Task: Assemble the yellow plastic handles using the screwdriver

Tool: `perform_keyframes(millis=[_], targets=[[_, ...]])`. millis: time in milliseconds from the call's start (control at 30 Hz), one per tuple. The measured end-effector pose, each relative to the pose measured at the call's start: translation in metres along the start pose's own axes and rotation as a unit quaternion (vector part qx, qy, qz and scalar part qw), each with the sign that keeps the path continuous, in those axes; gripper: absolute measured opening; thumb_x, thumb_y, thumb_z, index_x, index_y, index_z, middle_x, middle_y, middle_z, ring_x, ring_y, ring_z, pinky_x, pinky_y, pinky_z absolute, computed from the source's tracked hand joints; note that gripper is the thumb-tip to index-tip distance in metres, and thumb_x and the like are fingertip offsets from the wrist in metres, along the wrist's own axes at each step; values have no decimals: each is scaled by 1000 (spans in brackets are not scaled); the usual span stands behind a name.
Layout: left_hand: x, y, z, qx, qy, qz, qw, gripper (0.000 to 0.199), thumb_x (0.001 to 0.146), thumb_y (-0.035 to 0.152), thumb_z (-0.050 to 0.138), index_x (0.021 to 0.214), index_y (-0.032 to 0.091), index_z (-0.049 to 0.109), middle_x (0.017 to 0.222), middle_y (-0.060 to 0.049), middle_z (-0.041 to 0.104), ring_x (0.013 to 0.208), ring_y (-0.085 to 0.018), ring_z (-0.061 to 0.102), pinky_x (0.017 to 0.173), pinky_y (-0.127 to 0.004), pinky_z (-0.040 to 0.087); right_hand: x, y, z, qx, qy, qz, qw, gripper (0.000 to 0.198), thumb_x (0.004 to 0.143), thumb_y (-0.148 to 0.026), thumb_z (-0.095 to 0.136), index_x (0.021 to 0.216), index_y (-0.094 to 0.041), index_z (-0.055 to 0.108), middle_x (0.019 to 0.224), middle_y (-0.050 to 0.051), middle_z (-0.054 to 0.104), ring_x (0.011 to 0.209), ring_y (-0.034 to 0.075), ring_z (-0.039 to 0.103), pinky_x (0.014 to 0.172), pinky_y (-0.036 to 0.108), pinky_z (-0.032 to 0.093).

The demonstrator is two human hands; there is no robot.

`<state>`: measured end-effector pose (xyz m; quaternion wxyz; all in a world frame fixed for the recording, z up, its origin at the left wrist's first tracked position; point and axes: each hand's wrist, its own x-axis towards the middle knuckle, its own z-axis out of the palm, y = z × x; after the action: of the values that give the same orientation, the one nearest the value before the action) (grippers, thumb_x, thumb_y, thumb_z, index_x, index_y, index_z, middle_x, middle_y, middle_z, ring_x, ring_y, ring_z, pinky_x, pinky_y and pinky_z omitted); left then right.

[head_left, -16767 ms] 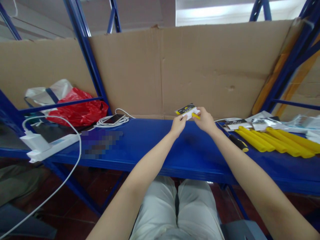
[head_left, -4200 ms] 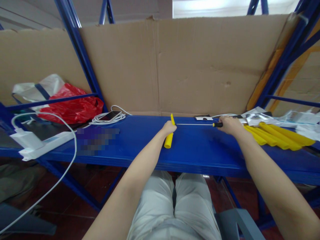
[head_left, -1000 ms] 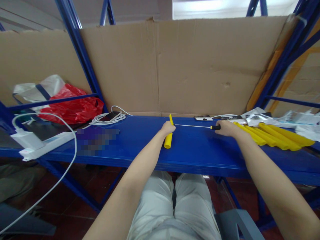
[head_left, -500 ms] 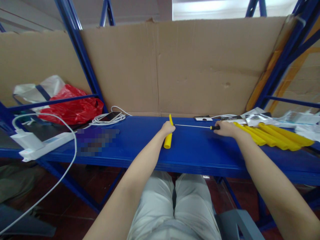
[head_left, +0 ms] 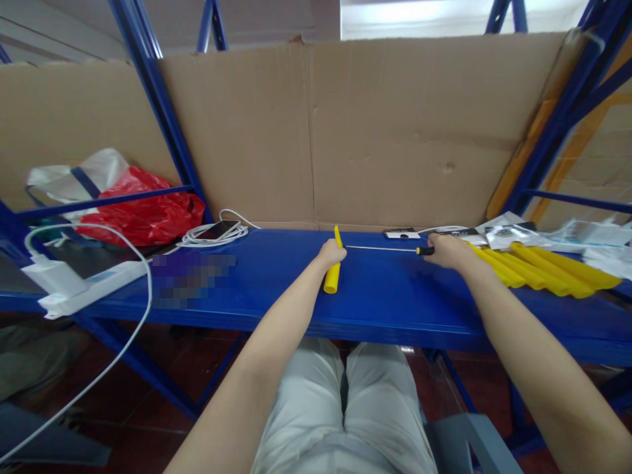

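Gripping a yellow tube [head_left: 332,280] between the bench's [head_left: 380,293] back and front edges, long axis toward the front, the left hand [head_left: 331,253] has a screwdriver [head_left: 390,249] set crosswise at its right, handle [head_left: 424,251] clasped in the right hand [head_left: 445,252].

- The left hand [head_left: 332,254] was curled into a firm, compact grip.
- The left forearm [head_left: 284,329] slanted forward and to the right, bare.
- The left wrist [head_left: 317,268] looked nearly in line with it.
- The right hand [head_left: 444,251] was closed too, its back uppermost and its fingers wrapped toward the left.
- The right forearm [head_left: 528,342] came in bare from the lower right, angled forward and leftward.
- Both hands were at about the same height in view, well apart.
- Between the arms, the two thighs [head_left: 316,395] pointed forward, side by side.
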<state>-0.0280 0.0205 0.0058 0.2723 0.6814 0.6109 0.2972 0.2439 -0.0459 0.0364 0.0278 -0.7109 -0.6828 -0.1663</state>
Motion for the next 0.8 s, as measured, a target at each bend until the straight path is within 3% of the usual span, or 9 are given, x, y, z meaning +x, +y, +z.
perform_keyframes(millis=[367,633,800], targets=[[1,-1,0,5,-4,4,1000,24,73,13,63,97,7,64,87,-15,69,80,-24,68,66,-27,51,4,5,4,79,-93,-5,992,24,76,-31,49,93,-17,61,91,11,68,83,24,64,67,30,42],[3,-1,0,30,11,-1,999,27,75,12,60,101,6,64,92,-17,69,86,-25,68,70,-28,51,6,4,10,29,-26,-33,999,17,71,-31,58,84,-20,58,83,8,67,77,24,63,60,28,39],[3,6,-1,83,-2,-8,997,31,79,12,55,108,4,62,99,-19,69,93,-25,67,72,-25,50,6,0,13,29,-28,-20,999,24,72,-32,58,91,-18,57,78,10,66,71,23,62,56,28,37]])
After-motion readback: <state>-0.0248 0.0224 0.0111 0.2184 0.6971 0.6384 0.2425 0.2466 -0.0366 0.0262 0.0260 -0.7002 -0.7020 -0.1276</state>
